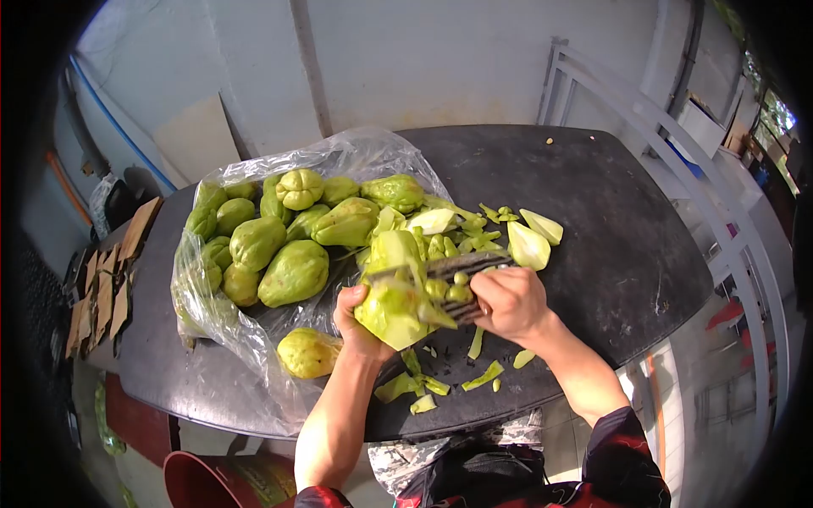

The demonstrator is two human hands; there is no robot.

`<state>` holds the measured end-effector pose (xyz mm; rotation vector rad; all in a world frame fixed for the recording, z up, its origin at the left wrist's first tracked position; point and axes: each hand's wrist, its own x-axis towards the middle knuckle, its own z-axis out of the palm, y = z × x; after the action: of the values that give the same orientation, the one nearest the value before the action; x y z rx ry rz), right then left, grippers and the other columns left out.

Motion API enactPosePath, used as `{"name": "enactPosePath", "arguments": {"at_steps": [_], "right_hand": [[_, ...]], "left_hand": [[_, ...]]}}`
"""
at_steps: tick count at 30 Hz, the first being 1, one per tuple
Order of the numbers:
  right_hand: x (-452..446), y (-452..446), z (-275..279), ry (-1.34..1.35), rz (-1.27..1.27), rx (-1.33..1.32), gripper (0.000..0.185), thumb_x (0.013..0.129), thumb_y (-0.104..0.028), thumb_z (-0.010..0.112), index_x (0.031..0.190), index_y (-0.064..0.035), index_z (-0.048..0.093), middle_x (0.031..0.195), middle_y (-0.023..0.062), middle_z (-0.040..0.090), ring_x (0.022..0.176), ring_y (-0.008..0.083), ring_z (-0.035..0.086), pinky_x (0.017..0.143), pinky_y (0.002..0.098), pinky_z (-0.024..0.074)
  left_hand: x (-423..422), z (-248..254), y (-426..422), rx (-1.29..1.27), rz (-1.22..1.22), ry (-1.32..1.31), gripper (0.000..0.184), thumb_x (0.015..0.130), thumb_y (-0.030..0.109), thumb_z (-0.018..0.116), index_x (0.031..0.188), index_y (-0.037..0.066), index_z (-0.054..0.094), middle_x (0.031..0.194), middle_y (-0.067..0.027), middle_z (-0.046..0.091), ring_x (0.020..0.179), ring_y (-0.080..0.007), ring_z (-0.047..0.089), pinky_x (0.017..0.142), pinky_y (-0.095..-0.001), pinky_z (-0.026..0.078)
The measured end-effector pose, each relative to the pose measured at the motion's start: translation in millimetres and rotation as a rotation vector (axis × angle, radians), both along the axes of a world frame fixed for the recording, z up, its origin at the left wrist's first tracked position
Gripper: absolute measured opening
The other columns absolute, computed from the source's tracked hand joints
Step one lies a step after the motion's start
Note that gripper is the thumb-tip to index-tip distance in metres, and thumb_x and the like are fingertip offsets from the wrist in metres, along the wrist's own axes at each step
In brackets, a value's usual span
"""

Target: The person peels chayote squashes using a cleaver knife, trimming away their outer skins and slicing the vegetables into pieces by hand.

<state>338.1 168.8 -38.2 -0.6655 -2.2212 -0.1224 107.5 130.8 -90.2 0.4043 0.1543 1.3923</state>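
Observation:
My left hand (360,326) is closed around a partly peeled green chayote (398,313), held over the dark table (593,195). In my right hand (510,298) is the handle end of a knife (453,269), its blade blurred and reaching left across the chayote. Green peelings (487,375) lie on the table below my hands, and more are heaped behind them. Two pale cut pieces (529,245) rest to the right of that heap. Exactly where the blade meets the chayote is blurred.
Several whole chayotes (294,273) fill a clear plastic bag (233,317) on the left; a yellowish one (308,352) lies near its front. A red bucket (199,478) stands below the table. White railing (711,178) runs along the right, and wood pieces (106,288) are at far left.

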Motion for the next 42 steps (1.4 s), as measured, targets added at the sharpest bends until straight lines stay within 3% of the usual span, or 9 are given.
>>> {"name": "enactPosePath", "arguments": {"at_steps": [3, 7, 9, 13, 25, 29, 34, 37, 42], "right_hand": [[-3.1, -18.5, 7.5, -0.02, 0.131, 0.022, 0.022, 0.07, -0.013, 0.068, 0.068, -0.0098, 0.046, 0.055, 0.0033, 0.05, 0.049, 0.0221, 0.058, 0.048, 0.0351, 0.0474], [-7.8, -19.7, 5.1, -0.03, 0.106, 0.055, 0.022, 0.071, -0.013, 0.068, 0.068, -0.0097, 0.047, 0.055, 0.0038, 0.05, 0.049, 0.022, 0.058, 0.047, 0.0352, 0.0469], [-6.9, -9.3, 7.9, -0.006, 0.06, 0.026, 0.021, 0.07, -0.011, 0.068, 0.067, -0.0093, 0.048, 0.055, 0.0044, 0.052, 0.048, 0.024, 0.058, 0.046, 0.0362, 0.0471], [-3.9, 6.0, -7.1, 0.029, -0.047, 0.053, 0.027, 0.069, -0.012, 0.072, 0.064, -0.0073, 0.046, 0.054, 0.0058, 0.051, 0.047, 0.0273, 0.056, 0.046, 0.0364, 0.0446], [1.0, 4.1, -3.7, 0.003, -0.098, -0.078, 0.02, 0.066, -0.006, 0.072, 0.069, -0.009, 0.052, 0.056, 0.0054, 0.059, 0.054, 0.0272, 0.063, 0.049, 0.0383, 0.0495], [0.0, 25.0, -14.6, 0.029, -0.27, -0.225, 0.02, 0.072, -0.009, 0.072, 0.069, -0.0056, 0.053, 0.06, 0.0089, 0.061, 0.056, 0.0328, 0.063, 0.051, 0.0422, 0.0483], [13.3, 32.2, -11.7, 0.022, -0.361, -0.236, 0.018, 0.075, -0.016, 0.074, 0.075, -0.0072, 0.059, 0.063, 0.009, 0.066, 0.059, 0.0334, 0.067, 0.056, 0.0437, 0.0529], [5.9, 28.1, -6.6, 0.099, -0.331, -0.282, 0.017, 0.076, -0.015, 0.074, 0.075, -0.0068, 0.059, 0.064, 0.0091, 0.066, 0.061, 0.0329, 0.067, 0.057, 0.0439, 0.0531], [1.8, 28.2, -9.4, 0.0, -0.37, -0.283, 0.019, 0.075, -0.014, 0.074, 0.075, -0.0065, 0.057, 0.065, 0.0087, 0.066, 0.061, 0.0311, 0.067, 0.053, 0.0412, 0.0518]], "left_hand": [[5.7, 23.4, -6.6, -0.13, 0.144, 0.254, 0.074, 0.075, 0.047, 0.06, 0.134, 0.002, 0.054, 0.116, -0.0181, 0.066, 0.098, -0.0354, 0.066, 0.091, -0.0459, 0.053], [-0.9, 16.0, -5.2, -0.194, 0.09, 0.159, 0.076, 0.076, 0.049, 0.058, 0.135, 0.002, 0.053, 0.118, -0.0179, 0.066, 0.099, -0.0349, 0.066, 0.091, -0.0451, 0.053], [-4.7, -0.7, -0.6, 0.076, -0.104, -0.061, 0.073, 0.082, 0.054, 0.053, 0.131, 0.001, 0.055, 0.117, -0.0182, 0.065, 0.102, -0.0339, 0.064, 0.091, -0.0469, 0.053], [1.7, 10.7, -1.8, -0.066, 0.101, 0.145, 0.075, 0.08, 0.056, 0.054, 0.131, 0.001, 0.055, 0.12, -0.0179, 0.063, 0.104, -0.0347, 0.063, 0.089, -0.0489, 0.053], [-1.5, 18.4, -2.2, 0.049, -0.077, 0.048, 0.08, 0.073, 0.046, 0.061, 0.138, 0.002, 0.049, 0.124, -0.0187, 0.063, 0.104, -0.032, 0.065, 0.091, -0.0439, 0.054], [-1.5, 9.7, -4.1, -0.141, 0.086, 0.192, 0.078, 0.073, 0.042, 0.062, 0.138, 0.001, 0.049, 0.122, -0.0186, 0.065, 0.103, -0.0314, 0.066, 0.091, -0.0423, 0.054], [3.3, 36.5, 0.7, 0.126, 0.214, 0.515, 0.076, 0.076, 0.03, 0.064, 0.142, -0.001, 0.042, 0.12, -0.0146, 0.062, 0.109, -0.0298, 0.062, 0.096, -0.042, 0.052], [5.5, 29.7, 0.8, -0.185, 0.261, 0.376, 0.06, 0.08, 0.039, 0.061, 0.128, 0.003, 0.057, 0.116, -0.0128, 0.066, 0.106, -0.029, 0.064, 0.095, -0.0445, 0.051], [6.6, 35.4, 5.1, -0.152, 0.261, -0.004, 0.049, 0.092, 0.043, 0.056, 0.125, 0.007, 0.06, 0.12, -0.0093, 0.066, 0.108, -0.0267, 0.063, 0.1, -0.0445, 0.048]]}}
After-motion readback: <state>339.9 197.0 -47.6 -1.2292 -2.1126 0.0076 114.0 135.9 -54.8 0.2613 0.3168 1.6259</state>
